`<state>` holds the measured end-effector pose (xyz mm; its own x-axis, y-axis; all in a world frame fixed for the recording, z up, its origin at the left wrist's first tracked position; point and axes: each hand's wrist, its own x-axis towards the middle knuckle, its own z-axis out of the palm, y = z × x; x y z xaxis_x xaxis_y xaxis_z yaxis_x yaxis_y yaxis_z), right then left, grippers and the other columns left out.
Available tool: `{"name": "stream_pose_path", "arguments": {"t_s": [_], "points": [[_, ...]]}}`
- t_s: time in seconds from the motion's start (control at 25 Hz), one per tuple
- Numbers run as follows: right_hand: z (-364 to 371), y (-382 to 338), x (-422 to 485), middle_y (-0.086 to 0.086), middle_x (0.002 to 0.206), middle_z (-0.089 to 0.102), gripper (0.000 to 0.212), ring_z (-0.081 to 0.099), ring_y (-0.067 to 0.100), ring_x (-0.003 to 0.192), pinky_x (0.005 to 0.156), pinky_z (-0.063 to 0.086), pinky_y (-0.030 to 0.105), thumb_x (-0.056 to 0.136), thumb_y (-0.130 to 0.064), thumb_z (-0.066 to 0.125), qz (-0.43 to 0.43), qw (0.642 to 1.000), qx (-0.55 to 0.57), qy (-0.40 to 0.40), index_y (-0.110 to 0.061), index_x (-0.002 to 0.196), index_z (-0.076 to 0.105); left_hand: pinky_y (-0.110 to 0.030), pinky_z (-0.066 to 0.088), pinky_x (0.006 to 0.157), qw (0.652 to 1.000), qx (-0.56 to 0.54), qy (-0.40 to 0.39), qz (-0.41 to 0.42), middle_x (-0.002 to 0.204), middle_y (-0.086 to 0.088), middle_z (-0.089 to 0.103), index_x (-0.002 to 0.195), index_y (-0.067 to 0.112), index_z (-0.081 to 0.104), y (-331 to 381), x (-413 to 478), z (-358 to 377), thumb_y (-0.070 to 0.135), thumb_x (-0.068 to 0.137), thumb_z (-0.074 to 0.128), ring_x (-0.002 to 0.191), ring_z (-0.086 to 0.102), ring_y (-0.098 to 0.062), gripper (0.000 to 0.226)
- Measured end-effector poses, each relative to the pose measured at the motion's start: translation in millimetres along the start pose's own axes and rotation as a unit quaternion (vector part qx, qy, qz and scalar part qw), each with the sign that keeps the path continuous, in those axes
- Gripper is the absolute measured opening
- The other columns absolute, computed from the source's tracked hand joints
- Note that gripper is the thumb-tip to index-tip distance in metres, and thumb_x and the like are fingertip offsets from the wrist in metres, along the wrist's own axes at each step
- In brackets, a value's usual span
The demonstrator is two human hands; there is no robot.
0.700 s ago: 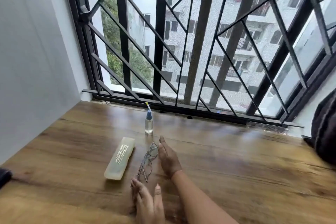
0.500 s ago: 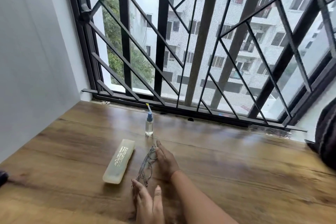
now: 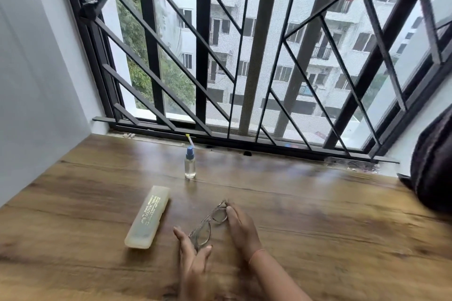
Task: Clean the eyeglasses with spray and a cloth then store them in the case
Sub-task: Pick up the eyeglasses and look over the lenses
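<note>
The thin-framed eyeglasses [image 3: 208, 225] sit folded just above the wooden tabletop [image 3: 318, 239], between my two hands. My left hand [image 3: 193, 261] grips the near lens end between thumb and fingers. My right hand [image 3: 242, 227] holds the far end with its fingertips. A pale yellow-green glasses case [image 3: 148, 216] lies closed to the left of the eyeglasses. Behind them, a small clear spray bottle [image 3: 190, 165] with a blue nozzle stands upright near the window. No cloth is in view.
A black barred window grille [image 3: 244, 80] runs along the table's far edge. A grey wall [image 3: 36, 80] closes the left side. A dark bag [image 3: 433, 166] rests at the table's right edge.
The eyeglasses have shifted right, away from the case, with my right hand. My left hand has come forward and taken hold of their near end.
</note>
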<state>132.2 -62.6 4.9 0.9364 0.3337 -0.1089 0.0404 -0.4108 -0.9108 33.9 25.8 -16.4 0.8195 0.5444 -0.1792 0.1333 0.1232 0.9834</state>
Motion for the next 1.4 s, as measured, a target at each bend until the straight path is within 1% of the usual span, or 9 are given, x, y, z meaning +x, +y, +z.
{"name": "stream_pose_path", "arguments": {"t_s": [0.08, 0.16, 0.32, 0.48, 0.6, 0.72, 0.88, 1.2, 1.4], "points": [[-16.4, 12.3, -19.2, 0.000, 0.116, 0.064, 0.049, 0.056, 0.014, 0.110, 0.095, 0.038, 0.029, 0.089, -0.038, 0.037, 0.015, 0.999, 0.003, 0.044, -0.005, 0.115, 0.062, -0.035, 0.015, 0.115, 0.999, -0.019, -0.043, -0.005, 0.145, 0.019, -0.005, 0.143, 0.027, -0.010, -3.9, 3.2, 2.7, 0.016, 0.049, 0.058, 0.140, 0.009, -0.007, 0.117], [-29.9, 21.9, -37.9, 0.002, 0.128, 0.060, 0.037, 0.051, 0.015, 0.121, 0.097, 0.035, 0.024, 0.095, -0.024, 0.039, 0.036, 0.996, 0.010, 0.076, -0.006, 0.120, 0.060, -0.025, 0.028, 0.102, 0.995, -0.033, -0.092, 0.004, 0.146, 0.022, 0.001, 0.143, 0.033, -0.006, -0.6, 2.7, 6.1, 0.016, 0.050, 0.055, 0.133, 0.023, -0.004, 0.113], [-51.4, 29.2, -72.1, -0.004, 0.140, 0.046, 0.038, 0.041, 0.005, 0.128, 0.100, 0.028, 0.016, 0.096, -0.018, 0.041, 0.064, 0.987, 0.071, 0.126, -0.012, 0.133, 0.048, -0.005, 0.042, 0.072, 0.981, -0.081, -0.178, 0.001, 0.153, 0.013, 0.002, 0.148, 0.015, 0.003, 9.7, 6.9, 13.9, 0.005, 0.052, 0.044, 0.134, 0.019, -0.003, 0.105], [-58.1, 35.3, -87.1, -0.005, 0.141, 0.045, 0.039, 0.041, 0.001, 0.122, 0.098, 0.028, 0.015, 0.095, -0.018, 0.040, 0.076, 0.981, 0.096, 0.152, -0.014, 0.133, 0.047, 0.001, 0.040, 0.065, 0.968, -0.088, -0.234, 0.001, 0.154, 0.012, -0.004, 0.146, 0.006, 0.013, 18.9, 2.8, 18.7, -0.003, 0.062, 0.047, 0.131, 0.018, 0.003, 0.091], [-58.8, 38.0, -92.5, -0.002, 0.141, 0.046, 0.038, 0.041, 0.008, 0.129, 0.099, 0.028, 0.017, 0.095, -0.017, 0.041, 0.083, 0.977, 0.105, 0.167, -0.012, 0.132, 0.049, 0.004, 0.036, 0.069, 0.963, -0.073, -0.258, 0.015, 0.155, 0.007, -0.005, 0.145, 0.003, 0.014, 15.1, -0.5, 18.8, -0.016, 0.074, 0.036, 0.128, 0.007, 0.009, 0.076], [-59.2, 39.5, -96.3, 0.001, 0.140, 0.048, 0.037, 0.042, 0.008, 0.127, 0.100, 0.028, 0.018, 0.094, -0.014, 0.041, 0.083, 0.975, 0.109, 0.173, -0.008, 0.130, 0.050, 0.006, 0.033, 0.074, 0.963, -0.060, -0.261, 0.013, 0.154, 0.008, -0.004, 0.145, 0.003, 0.013, 15.7, -1.4, 21.7, 0.001, 0.055, 0.042, 0.131, 0.004, 0.009, 0.095], [-58.3, 42.5, -98.3, 0.001, 0.142, 0.044, 0.039, 0.039, 0.004, 0.128, 0.105, 0.026, 0.017, 0.095, -0.011, 0.039, 0.083, 0.974, 0.118, 0.174, -0.006, 0.133, 0.047, -0.006, 0.035, 0.088, 0.958, -0.087, -0.272, 0.015, 0.155, 0.009, -0.003, 0.146, 0.007, 0.011, 11.8, 0.7, 20.4, -0.001, 0.056, 0.041, 0.137, 0.013, -0.001, 0.095], [-55.5, 46.9, -102.5, 0.002, 0.142, 0.044, 0.039, 0.039, 0.005, 0.127, 0.106, 0.026, 0.017, 0.097, -0.013, 0.037, 0.079, 0.974, 0.106, 0.181, -0.009, 0.135, 0.043, -0.001, 0.039, 0.078, 0.953, -0.085, -0.289, 0.017, 0.152, 0.017, -0.006, 0.147, 0.010, 0.011, 7.7, 4.0, 17.2, 0.004, 0.052, 0.040, 0.135, 0.011, 0.004, 0.099], [-53.2, 46.7, -103.9, -0.001, 0.141, 0.045, 0.038, 0.036, -0.001, 0.123, 0.102, 0.023, 0.012, 0.097, -0.013, 0.036, 0.078, 0.974, 0.104, 0.184, -0.010, 0.135, 0.043, -0.023, 0.015, 0.114, 0.953, -0.051, -0.298, 0.034, 0.153, 0.014, -0.011, 0.147, 0.011, 0.008, -3.5, 8.5, 13.7, 0.004, 0.054, 0.039, 0.141, 0.002, -0.001, 0.098]]}}
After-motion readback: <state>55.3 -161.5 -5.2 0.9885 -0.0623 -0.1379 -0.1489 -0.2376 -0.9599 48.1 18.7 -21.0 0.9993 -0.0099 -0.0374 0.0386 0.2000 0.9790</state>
